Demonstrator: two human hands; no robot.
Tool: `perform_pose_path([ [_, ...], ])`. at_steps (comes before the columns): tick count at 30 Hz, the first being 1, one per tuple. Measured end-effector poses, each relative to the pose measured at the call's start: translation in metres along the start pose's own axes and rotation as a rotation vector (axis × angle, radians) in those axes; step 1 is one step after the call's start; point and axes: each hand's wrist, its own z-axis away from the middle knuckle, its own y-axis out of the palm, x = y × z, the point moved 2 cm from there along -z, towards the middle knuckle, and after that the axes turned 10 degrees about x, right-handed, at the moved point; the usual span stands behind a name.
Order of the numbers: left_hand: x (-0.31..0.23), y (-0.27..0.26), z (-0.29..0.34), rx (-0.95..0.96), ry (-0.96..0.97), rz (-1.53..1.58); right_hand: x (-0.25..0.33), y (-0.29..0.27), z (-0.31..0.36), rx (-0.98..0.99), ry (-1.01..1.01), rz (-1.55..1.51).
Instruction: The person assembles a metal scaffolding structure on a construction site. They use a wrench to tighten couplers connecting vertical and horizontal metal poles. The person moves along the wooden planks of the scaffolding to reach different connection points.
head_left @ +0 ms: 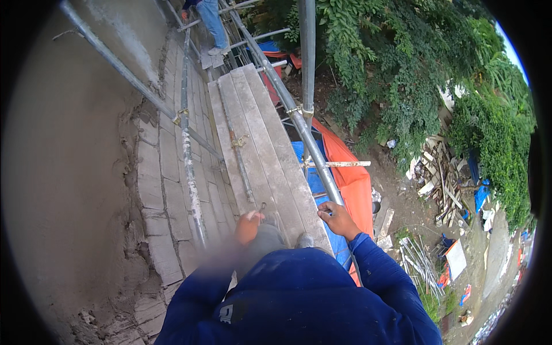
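Note:
At the near end of the scaffold planks [261, 123], my left hand [248, 227] is closed around a small metal piece with a curved or ringed end [263, 206]. Only its tip shows above the fingers, so its kind is unclear. My right hand [341, 221] lies over the sloping grey scaffold rail [329, 178]. Its thumb and forefinger are curled close together, and anything between them is too small to make out. A loose steel pipe [237, 152] with a coupler [238, 141] rests lengthwise on the planks, just beyond my left hand.
A block wall [169, 192], partly plastered [75, 172], runs along the left. Scaffold tubes [187, 138] cross before it. Another person [214, 26] stands at the far end. Far below on the right are orange [351, 178] and blue tarps [336, 238], scrap timber [440, 178] and trees.

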Motion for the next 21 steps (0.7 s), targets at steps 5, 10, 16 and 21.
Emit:
perform_pose_path([
  [5, -0.022, -0.018, -0.112, 0.046, 0.143, -0.225, -0.033, -0.006, -0.008, -0.22, 0.113, 0.139],
  [10, -0.068, -0.06, -0.28, 0.157, 0.408, -0.36, -0.039, -0.028, -0.059, -0.364, 0.359, 0.268],
  [16, -0.094, -0.098, -0.455, 0.224, 0.541, -0.578, -0.09, -0.02, -0.124, -0.174, 0.688, 0.092],
  [21, -0.113, -0.117, -0.536, 0.461, 0.685, -0.629, -0.082, -0.023, -0.14, -0.175, 0.812, 0.086],
])
